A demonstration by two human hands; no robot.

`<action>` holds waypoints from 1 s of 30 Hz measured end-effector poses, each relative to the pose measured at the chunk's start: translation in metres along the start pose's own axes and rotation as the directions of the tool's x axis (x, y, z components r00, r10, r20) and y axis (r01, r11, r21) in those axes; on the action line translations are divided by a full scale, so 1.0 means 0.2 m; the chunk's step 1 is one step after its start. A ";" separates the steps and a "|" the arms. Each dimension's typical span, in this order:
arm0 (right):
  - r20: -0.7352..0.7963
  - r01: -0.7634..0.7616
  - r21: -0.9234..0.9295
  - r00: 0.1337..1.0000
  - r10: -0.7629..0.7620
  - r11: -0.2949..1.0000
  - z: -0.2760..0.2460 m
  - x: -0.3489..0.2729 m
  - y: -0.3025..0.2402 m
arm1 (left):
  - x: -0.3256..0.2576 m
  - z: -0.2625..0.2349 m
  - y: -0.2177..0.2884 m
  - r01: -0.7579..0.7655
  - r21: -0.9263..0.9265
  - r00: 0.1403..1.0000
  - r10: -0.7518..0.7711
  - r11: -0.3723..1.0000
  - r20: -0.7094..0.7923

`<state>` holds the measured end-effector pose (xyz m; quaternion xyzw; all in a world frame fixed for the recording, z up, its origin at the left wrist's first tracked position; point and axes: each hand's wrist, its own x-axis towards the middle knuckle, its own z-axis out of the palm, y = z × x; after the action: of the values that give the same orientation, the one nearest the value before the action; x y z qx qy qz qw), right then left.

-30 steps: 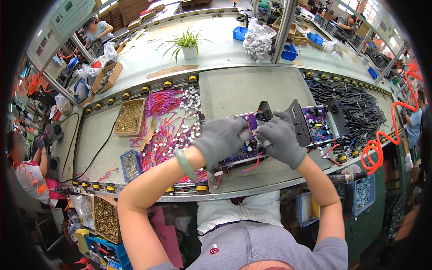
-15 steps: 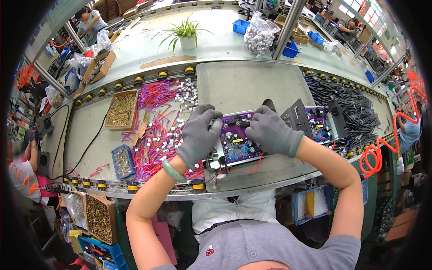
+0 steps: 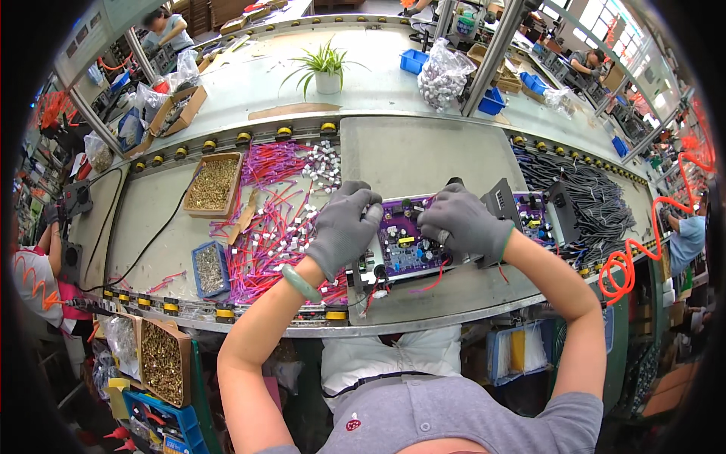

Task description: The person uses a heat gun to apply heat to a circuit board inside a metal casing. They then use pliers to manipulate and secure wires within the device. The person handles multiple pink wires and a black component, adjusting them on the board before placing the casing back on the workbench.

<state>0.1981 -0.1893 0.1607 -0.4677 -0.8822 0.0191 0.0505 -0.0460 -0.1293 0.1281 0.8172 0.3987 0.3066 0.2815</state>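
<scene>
A purple circuit board [image 3: 412, 248], crowded with parts, lies in a pale metal tray in front of me. My grey-gloved left hand [image 3: 342, 229] is curled over its left edge, thumb and fingertips closed on that rim. Over the board's far right part, my grey-gloved right hand [image 3: 467, 225] is bent with its fingertips pressed together; anything they hold is hidden under the glove. Red and black wires [image 3: 431, 284] hang from the near edge. Right of this board sits a second purple board [image 3: 532, 218], between a dark slotted metal panel [image 3: 500, 200] and another dark panel [image 3: 561, 203].
Red-purple wires with white connectors [image 3: 265, 257] cover the bench on the left, beside a box of brass parts [image 3: 214, 185] and a blue bin [image 3: 210, 270]. Black cables [image 3: 586, 189] pile up at right, near an orange coiled hose [image 3: 618, 278]. A potted plant [image 3: 327, 80] stands beyond.
The view has shifted slightly. My right hand has moved a little over the board and its fingers have curled in more. My left hand keeps its place on the left edge.
</scene>
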 end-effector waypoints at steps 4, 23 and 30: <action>-0.096 -0.164 -0.185 0.984 0.148 0.969 0.00 -0.01 -0.02 | 0.00 0.01 0.00 0.002 -0.031 1.000 -0.003 1.000 -0.013; -0.220 0.036 -0.245 0.971 -0.092 0.969 0.09 -0.31 -0.34 | -0.03 0.00 0.20 -0.432 0.237 0.897 0.441 0.870 0.014; -0.465 -0.264 -0.066 0.861 0.205 0.962 0.06 -0.26 -0.17 | 0.02 0.11 0.47 -0.409 0.189 0.862 0.311 0.893 0.400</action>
<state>0.1977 -0.2511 0.1487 -0.5653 -0.7816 -0.1411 0.2225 0.0171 -0.1791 0.1807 0.9499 0.2169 0.1431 0.1738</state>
